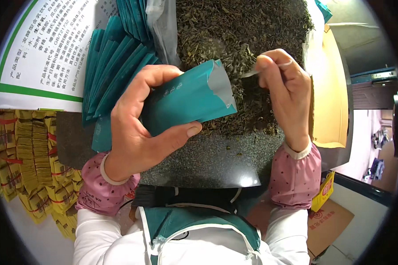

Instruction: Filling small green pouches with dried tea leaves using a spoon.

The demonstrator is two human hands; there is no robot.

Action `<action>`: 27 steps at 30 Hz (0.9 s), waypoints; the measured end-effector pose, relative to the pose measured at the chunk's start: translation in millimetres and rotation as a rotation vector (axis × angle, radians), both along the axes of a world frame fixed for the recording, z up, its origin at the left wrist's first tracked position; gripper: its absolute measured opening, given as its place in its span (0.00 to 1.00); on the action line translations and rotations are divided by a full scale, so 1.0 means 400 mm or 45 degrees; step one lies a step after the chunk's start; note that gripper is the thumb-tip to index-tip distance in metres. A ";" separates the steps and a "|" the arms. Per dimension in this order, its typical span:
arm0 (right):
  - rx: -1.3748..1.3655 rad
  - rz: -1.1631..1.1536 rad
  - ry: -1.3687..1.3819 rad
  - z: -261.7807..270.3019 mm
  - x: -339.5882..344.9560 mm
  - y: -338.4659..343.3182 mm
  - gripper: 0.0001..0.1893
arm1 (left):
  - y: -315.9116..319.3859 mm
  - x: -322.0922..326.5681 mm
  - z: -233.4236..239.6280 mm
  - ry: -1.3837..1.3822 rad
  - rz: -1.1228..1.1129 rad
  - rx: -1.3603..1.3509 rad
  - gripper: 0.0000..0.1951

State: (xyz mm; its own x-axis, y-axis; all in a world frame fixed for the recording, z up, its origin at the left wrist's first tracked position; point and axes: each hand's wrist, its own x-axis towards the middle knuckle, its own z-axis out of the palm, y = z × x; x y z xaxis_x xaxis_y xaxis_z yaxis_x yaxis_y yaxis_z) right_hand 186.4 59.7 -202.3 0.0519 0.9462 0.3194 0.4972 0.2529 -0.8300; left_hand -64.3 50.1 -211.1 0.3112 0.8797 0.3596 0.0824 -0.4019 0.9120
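Note:
My left hand [136, 122] grips a teal foil pouch [190, 96] around its sides. Its mouth gapes toward the right, showing a silver-grey lining; what lies deeper inside is hidden. Pinched between the thumb and fingers of my right hand [285, 86] is a thin whitish translucent strip [250, 73], whose exact kind I cannot tell. That hand hovers over a heap of dried leaves [225, 29], which look like loose tea, a short gap from the pouch mouth. Several more flat teal pouches [114, 73] lean in a fanned stack behind my left hand.
A speckled dark stone tabletop [212, 159] ends just before my apron. Left stands a printed white carton [36, 49], with banded yellow packets [33, 152] below. A clear plastic bag [162, 29] borders the leaves; tan cardboard [331, 89] stands right, a brown box [331, 225] lower right.

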 end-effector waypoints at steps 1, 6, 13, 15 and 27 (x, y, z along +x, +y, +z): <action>0.006 0.003 0.000 -0.005 -0.002 0.002 0.10 | 0.000 0.002 -0.001 -0.004 -0.006 0.000 0.27; 0.152 0.018 0.015 -0.022 0.001 0.010 0.10 | -0.001 0.005 -0.008 -0.026 -0.002 0.006 0.26; 0.339 0.050 0.203 -0.007 0.015 0.000 0.07 | 0.000 0.004 -0.013 0.009 0.016 0.048 0.27; 0.374 0.061 0.250 0.001 0.015 -0.009 0.07 | 0.000 0.004 -0.014 0.049 0.038 0.048 0.27; 0.338 0.283 0.392 0.052 0.010 -0.061 0.11 | 0.003 0.010 -0.010 0.063 0.042 0.051 0.26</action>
